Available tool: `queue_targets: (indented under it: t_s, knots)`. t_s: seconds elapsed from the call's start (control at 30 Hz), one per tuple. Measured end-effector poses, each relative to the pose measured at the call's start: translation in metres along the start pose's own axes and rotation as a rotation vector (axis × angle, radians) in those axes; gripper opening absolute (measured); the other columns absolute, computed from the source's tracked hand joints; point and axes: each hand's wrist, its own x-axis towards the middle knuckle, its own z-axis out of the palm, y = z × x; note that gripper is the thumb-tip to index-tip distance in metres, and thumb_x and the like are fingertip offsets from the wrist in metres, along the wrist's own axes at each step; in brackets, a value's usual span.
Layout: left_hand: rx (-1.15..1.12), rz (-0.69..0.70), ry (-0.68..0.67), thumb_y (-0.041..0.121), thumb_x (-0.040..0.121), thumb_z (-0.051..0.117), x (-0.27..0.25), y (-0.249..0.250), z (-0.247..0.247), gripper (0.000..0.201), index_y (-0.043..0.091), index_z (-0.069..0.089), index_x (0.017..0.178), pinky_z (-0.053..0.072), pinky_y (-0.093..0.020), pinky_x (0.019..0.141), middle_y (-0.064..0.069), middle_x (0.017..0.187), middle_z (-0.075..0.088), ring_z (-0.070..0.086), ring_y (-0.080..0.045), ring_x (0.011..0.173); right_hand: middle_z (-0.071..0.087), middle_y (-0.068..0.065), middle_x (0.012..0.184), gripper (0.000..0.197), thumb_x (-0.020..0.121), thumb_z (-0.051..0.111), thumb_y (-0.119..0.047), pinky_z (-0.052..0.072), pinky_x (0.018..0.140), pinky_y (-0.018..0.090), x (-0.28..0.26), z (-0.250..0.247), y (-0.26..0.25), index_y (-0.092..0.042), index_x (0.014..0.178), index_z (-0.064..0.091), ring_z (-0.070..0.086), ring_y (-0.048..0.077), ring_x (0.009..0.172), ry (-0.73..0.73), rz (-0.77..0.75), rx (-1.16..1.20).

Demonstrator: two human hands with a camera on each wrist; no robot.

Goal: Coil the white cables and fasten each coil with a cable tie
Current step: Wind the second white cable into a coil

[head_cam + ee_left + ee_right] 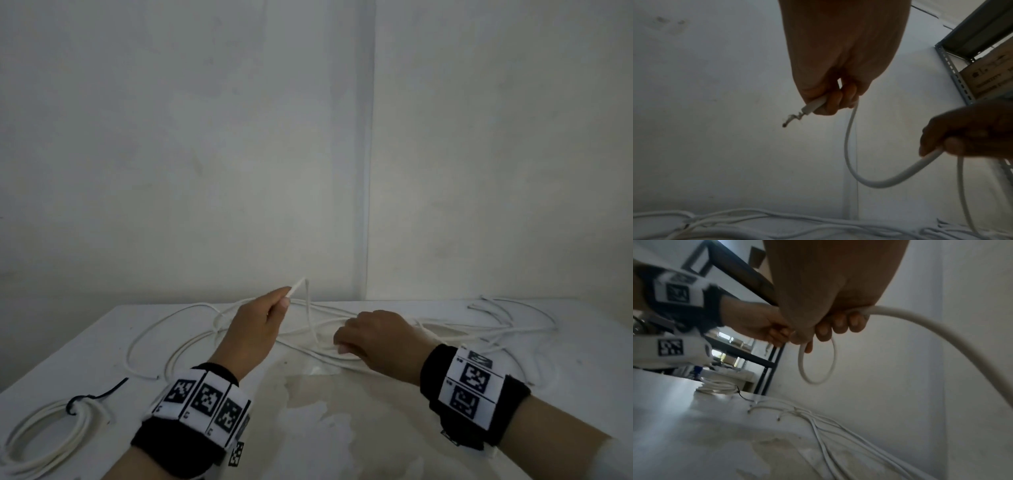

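My left hand [270, 315] is raised above the table and pinches the end of a white cable [309, 308]; in the left wrist view the cable [851, 146] hangs from the left hand [830, 100], with its bare wire tip [791, 119] sticking out. My right hand [363, 337] grips the same cable lower down, a small loop hanging between the hands. In the right wrist view the right hand [830, 326] holds that cable loop [818, 366]. Several loose white cables [479, 329] sprawl across the table behind.
A finished white coil [51, 435] bound with a black cable tie [92, 397] lies at the table's front left. The white table [342, 428] is stained in the middle and backs onto a wall. A metal shelf rack [764, 363] stands to the left.
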Motion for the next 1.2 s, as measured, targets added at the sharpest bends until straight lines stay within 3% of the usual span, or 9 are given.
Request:
queue_targets:
  t_s: [0.13,0.3,0.43,0.6,0.7,0.83,0.97,1.07,1.2]
  knots:
    - [0.001,-0.036,-0.088,0.021,0.098,0.040,-0.001,0.011,0.010,0.018,0.025,0.058,0.099,0.033,-0.017,0.057,0.007,0.062,0.042,0.038,-0.007,0.057,0.059,-0.007,0.067,0.020,0.085,0.042,-0.027,0.033,0.050,0.019,-0.003,-0.021,-0.007,-0.020,0.074,0.057,0.053,0.011,0.054,0.081,0.033,0.211]
    - [-0.211,-0.146,-0.113,0.015,0.096,0.041,0.002,0.029,0.014,0.027,0.023,0.064,0.085,0.028,-0.016,0.049,0.004,0.060,0.041,0.035,-0.007,0.052,0.064,-0.004,0.085,0.045,0.082,0.032,-0.050,0.035,0.058,0.021,-0.007,-0.047,-0.010,-0.016,0.089,0.061,0.045,0.004,0.078,0.024,0.187,0.413]
    - [-0.315,-0.191,-0.217,0.021,0.086,0.039,0.000,0.048,0.013,0.032,0.018,0.070,0.080,0.026,-0.026,0.052,0.003,0.061,0.047,0.033,-0.014,0.054,0.060,0.001,0.074,0.025,0.091,0.050,-0.033,0.038,0.061,0.030,-0.001,-0.062,-0.009,-0.012,0.084,0.061,0.040,0.009,0.060,0.051,0.247,0.521]
    - [-0.427,-0.226,-0.334,0.008,0.092,0.032,-0.006,0.073,0.019,0.038,0.005,0.061,0.069,0.032,-0.011,0.047,0.012,0.064,0.063,0.038,-0.001,0.043,0.051,-0.005,0.060,0.014,0.092,0.053,-0.025,0.035,0.060,0.028,0.004,-0.067,-0.005,-0.019,0.080,0.054,0.042,0.011,0.054,0.101,0.463,0.662]
    - [-0.481,-0.229,-0.367,0.021,0.099,0.029,-0.009,0.078,0.022,0.045,0.013,0.067,0.076,0.028,-0.018,0.052,0.011,0.057,0.050,0.032,-0.005,0.048,0.047,-0.007,0.055,0.016,0.092,0.053,-0.025,0.032,0.056,0.021,-0.001,-0.065,0.000,-0.022,0.077,0.055,0.040,0.009,0.052,0.082,0.514,0.681]
    - [-0.454,-0.170,-0.353,0.027,0.099,0.035,-0.009,0.081,0.025,0.038,0.020,0.068,0.083,0.027,-0.014,0.050,0.015,0.051,0.042,0.031,-0.001,0.047,0.051,-0.007,0.061,0.024,0.095,0.048,-0.021,0.034,0.060,0.022,-0.003,-0.068,0.003,-0.018,0.073,0.056,0.043,0.007,0.058,0.039,0.559,0.743]
    - [-0.410,-0.156,-0.346,0.027,0.098,0.038,-0.006,0.078,0.022,0.035,0.011,0.066,0.083,0.029,-0.016,0.051,0.017,0.050,0.048,0.033,-0.003,0.049,0.065,-0.008,0.067,0.025,0.097,0.043,-0.022,0.043,0.070,0.023,-0.008,-0.073,0.001,-0.019,0.078,0.059,0.057,0.006,0.069,-0.052,0.508,0.974]
    - [-0.360,-0.141,-0.322,0.026,0.097,0.041,-0.007,0.078,0.022,0.036,0.014,0.056,0.067,0.031,-0.020,0.053,0.012,0.065,0.059,0.038,-0.009,0.056,0.062,-0.004,0.060,0.025,0.097,0.044,-0.023,0.032,0.052,0.012,-0.010,-0.075,-0.002,-0.017,0.078,0.059,0.044,0.000,0.048,-0.055,0.535,0.952]
    - [-0.210,-0.050,-0.246,0.028,0.095,0.046,-0.003,0.077,0.019,0.028,0.027,0.061,0.070,0.033,-0.020,0.054,0.011,0.056,0.051,0.040,0.001,0.044,0.060,-0.007,0.056,0.024,0.095,0.048,-0.022,0.029,0.048,0.011,-0.007,-0.072,-0.005,-0.015,0.077,0.061,0.041,0.002,0.043,0.022,0.582,0.920]
